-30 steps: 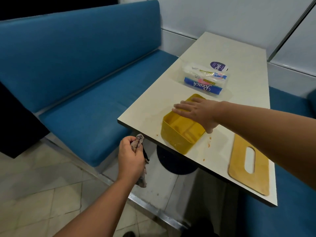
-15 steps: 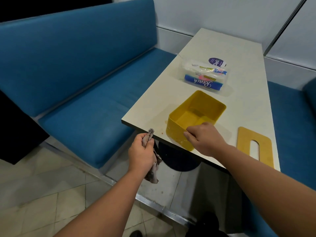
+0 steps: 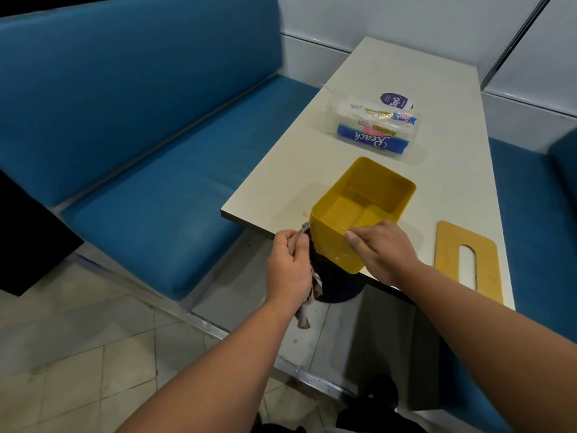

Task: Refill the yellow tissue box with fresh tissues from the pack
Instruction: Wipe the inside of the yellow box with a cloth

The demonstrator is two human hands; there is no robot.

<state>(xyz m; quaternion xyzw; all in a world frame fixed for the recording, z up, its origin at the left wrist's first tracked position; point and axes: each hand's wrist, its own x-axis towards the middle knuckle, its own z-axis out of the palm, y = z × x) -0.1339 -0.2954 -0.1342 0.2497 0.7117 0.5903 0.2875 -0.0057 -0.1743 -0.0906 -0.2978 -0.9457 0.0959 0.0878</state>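
Observation:
The yellow tissue box [image 3: 371, 195] stands open and empty at the near left corner of the white table [image 3: 437, 126], its near end past the table's edge. My right hand [image 3: 382, 250] grips its near rim. My left hand [image 3: 288, 267] holds a crumpled grey cloth [image 3: 307, 303] just below the table edge, beside the box's left corner. The tissue pack [image 3: 373, 128], clear plastic with a blue band, lies further back on the table. The box's flat wooden lid [image 3: 468, 260] with a slot lies to the right.
A round purple sticker [image 3: 396, 100] sits behind the pack. Blue padded benches [image 3: 140, 145] flank the table on both sides. A dark round table base [image 3: 338, 284] stands below the edge. Tiled floor lies at the lower left.
My right hand went from lying across the box's top to gripping its near rim, and the box slid toward me over the table's edge. My left hand with the cloth rose closer to the box.

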